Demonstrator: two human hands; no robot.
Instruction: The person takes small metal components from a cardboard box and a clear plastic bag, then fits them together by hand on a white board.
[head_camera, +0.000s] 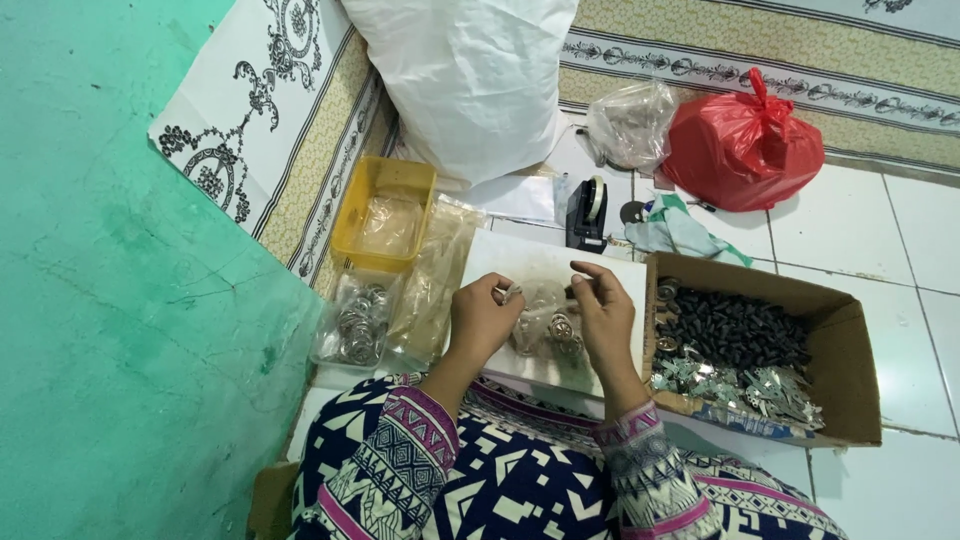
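Both hands are pinching a small clear bag (540, 318) of metal bits over the white board (540, 262): left hand (482, 318) gripping its left edge, right hand (603, 318) its top. Beyond, a cardboard box (845, 340) is sitting right, a yellow tray (385, 180) left, a red bag (742, 145) farthest.

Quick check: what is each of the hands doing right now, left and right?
Left hand: closed, pinching the top edge of a small clear plastic bag.
Right hand: closed, fingers pinching the same bag's other edge.

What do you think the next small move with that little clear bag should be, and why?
Probably close the small clear bag: both the left hand and right hand pinch its top edge, and round metal pieces already lie inside it.
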